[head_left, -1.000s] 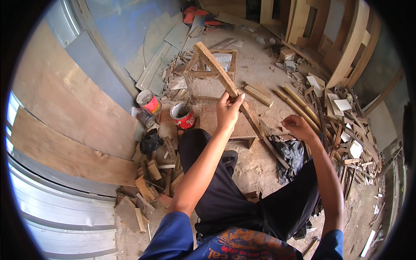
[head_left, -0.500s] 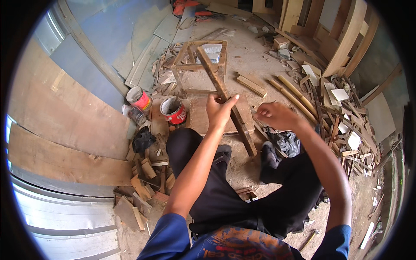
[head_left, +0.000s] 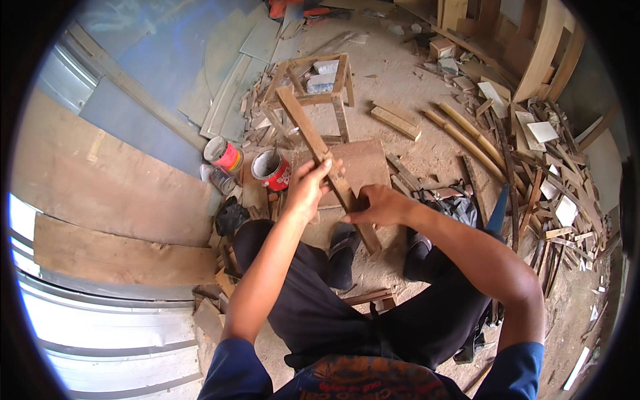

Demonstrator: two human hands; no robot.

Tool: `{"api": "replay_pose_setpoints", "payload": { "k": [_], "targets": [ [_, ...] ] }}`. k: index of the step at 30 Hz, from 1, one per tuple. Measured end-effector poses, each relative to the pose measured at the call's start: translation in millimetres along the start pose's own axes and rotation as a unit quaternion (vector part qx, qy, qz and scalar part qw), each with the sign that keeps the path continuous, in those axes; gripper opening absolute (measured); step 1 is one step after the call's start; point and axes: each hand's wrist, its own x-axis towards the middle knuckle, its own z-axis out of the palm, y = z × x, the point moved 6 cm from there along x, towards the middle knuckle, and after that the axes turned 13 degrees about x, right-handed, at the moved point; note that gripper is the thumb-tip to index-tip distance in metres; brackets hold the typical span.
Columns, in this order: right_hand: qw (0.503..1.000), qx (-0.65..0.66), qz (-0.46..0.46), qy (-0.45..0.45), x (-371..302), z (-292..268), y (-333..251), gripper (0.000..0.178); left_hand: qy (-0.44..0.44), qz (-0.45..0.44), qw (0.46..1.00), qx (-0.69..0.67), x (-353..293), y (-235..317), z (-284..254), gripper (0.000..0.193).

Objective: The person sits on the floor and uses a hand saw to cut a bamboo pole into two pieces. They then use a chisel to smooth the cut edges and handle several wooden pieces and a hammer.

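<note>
A long, narrow wooden strip (head_left: pixel 308 131) slants in front of me, its far end up and to the left, its near end between my feet. My left hand (head_left: pixel 312 185) is closed round its middle, with the thumb lying on the upper face. Lower along the strip, my right hand (head_left: pixel 379 205) grips its right edge, fingers bent over it and thumb beneath or across; the exact contact is partly hidden. Under the strip, a flat wooden board (head_left: pixel 367 160) lies on the ground. Just past the far end stands a small wooden stool frame (head_left: pixel 313 99) without a seat.
Left of the board are a red paint can (head_left: pixel 272 175) and a second can (head_left: pixel 225 155) near the wall. Bamboo poles (head_left: pixel 460 143) and a short timber block (head_left: pixel 396 123) lie to the right. Beyond them is a scrap wood pile (head_left: pixel 560 180). A blue-bladed saw (head_left: pixel 499 210) rests by my right knee.
My right hand has moved left and taken hold of the strip. The strip has turned to show its broader, lighter face, and my left hand has shifted left and lower.
</note>
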Motion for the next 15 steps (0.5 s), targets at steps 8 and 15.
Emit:
{"api": "replay_pose_setpoints", "payload": {
  "k": [8, 15],
  "targets": [
    [0.993, 0.022, -0.077, 0.092, 14, -7, -21, 0.067, -0.053, 0.043, 0.998, -0.010, 5, 56, -4, 0.036],
    [0.967, 0.069, -0.221, 0.105, 7, -3, -41, 0.064, -0.010, 0.056, 0.993, 0.103, 4, 81, -3, 0.032]
  ]
}}
